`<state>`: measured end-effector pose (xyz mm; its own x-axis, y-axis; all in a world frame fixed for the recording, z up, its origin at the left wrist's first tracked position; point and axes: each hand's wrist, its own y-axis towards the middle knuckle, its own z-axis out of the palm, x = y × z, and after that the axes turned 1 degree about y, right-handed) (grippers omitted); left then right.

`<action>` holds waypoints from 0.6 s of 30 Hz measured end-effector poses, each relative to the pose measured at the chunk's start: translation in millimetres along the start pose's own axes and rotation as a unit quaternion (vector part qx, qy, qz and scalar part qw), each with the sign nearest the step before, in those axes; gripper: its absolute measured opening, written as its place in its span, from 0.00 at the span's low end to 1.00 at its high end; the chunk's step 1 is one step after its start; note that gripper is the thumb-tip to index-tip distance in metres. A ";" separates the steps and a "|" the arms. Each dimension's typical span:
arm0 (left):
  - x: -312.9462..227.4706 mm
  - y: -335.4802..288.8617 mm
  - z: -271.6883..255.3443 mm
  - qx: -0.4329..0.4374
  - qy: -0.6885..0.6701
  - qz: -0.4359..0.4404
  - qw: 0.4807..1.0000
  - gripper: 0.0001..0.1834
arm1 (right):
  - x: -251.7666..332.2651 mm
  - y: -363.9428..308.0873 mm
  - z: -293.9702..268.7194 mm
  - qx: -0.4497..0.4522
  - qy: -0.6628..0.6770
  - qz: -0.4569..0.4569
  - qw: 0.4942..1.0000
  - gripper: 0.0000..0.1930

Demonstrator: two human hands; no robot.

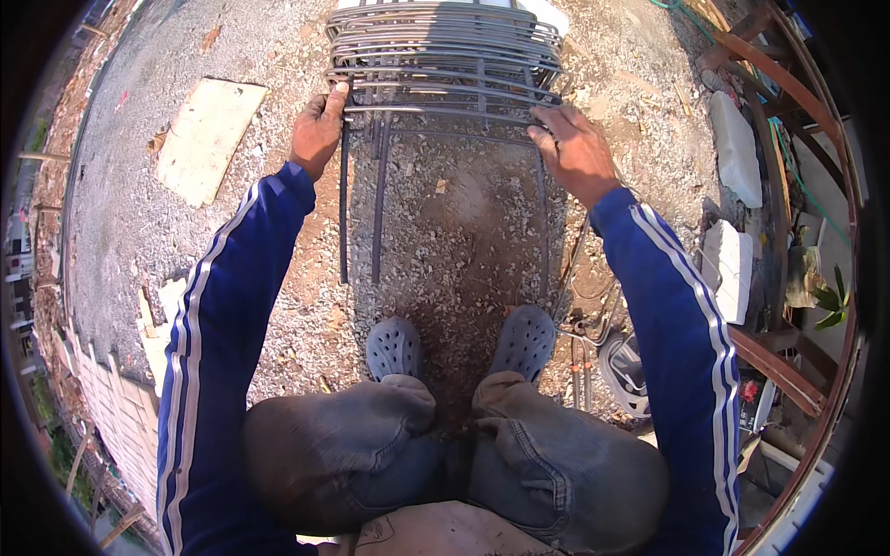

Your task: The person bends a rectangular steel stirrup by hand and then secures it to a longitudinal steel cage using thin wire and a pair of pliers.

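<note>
We see a blue left sleeve (234, 324) at eight o'clock and a matching right sleeve (660, 324) at four, both with long white stripes (193, 361); faded denim trousers (334, 435) with visible seams and hole-punched grey clogs (396, 345) toward six

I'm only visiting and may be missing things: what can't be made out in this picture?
All in the head view:
Steel rebar loops: far end cut off by the top edge.
Right hand: its own fingers hide whether it grips the loops or only touches them.
Left clog and right clog: heels hidden by the trousers.
Grey object by the right sleeve: seemingly part-covered by that sleeve, its kind unclear.
</note>
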<state>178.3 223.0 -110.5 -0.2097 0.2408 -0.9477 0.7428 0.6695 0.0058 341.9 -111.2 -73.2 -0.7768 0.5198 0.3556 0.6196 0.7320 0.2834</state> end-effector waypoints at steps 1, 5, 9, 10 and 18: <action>-1.8 -2.4 -6.4 0.007 -0.011 -0.016 1.000 0.29 | 0.3 -7.8 6.3 -0.005 -0.005 0.034 0.999 0.20; -18.0 -1.9 7.7 0.007 0.033 -0.086 0.996 0.36 | -23.0 -8.3 16.1 -0.002 0.054 0.081 0.995 0.26; 15.3 46.0 -1.2 0.039 0.006 -0.108 0.993 0.37 | -26.7 37.5 15.9 0.010 0.092 0.098 0.991 0.29; 1.8 50.8 12.3 0.049 0.007 -0.110 0.993 0.38 | -52.9 45.4 27.7 -0.075 0.079 0.039 0.993 0.25; 0.9 16.2 -3.4 -0.013 -0.018 -0.121 0.992 0.43 | -87.1 13.5 -23.2 -0.094 -0.003 0.093 0.991 0.23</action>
<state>188.0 236.5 -110.2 -0.3573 0.0454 -0.9329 0.6568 0.7224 -0.2163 420.5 -156.8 -79.7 -0.6472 0.6413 0.4122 0.7620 0.5287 0.3740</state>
